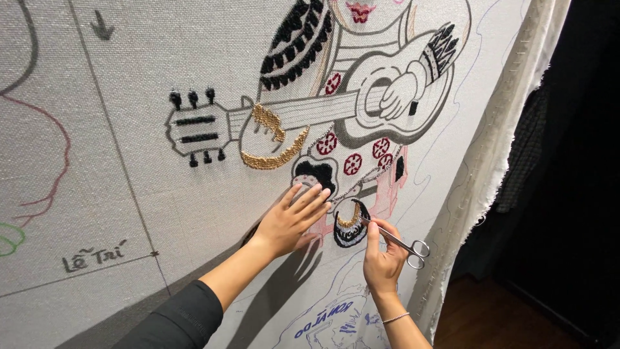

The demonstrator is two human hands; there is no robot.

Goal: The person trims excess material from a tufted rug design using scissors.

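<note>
Two hands on tufted canvas (161,181): left hand (290,220) flat open, right hand (382,258) gripping scissors (400,244).

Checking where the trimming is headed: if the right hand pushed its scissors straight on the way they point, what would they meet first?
Probably the black-and-gold tufted patch: the scissors in the right hand already point into its edge.

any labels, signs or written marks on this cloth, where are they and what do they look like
Dark grey handwritten mark: lower left of the canvas, short slanted scrawl above a thin pencil line.
Blue lettering: bottom centre, between the left hand and the right hand holding scissors, tilted outline letters.
Grey arrow: top left, small, pointing down.
No packages or screens.
</note>
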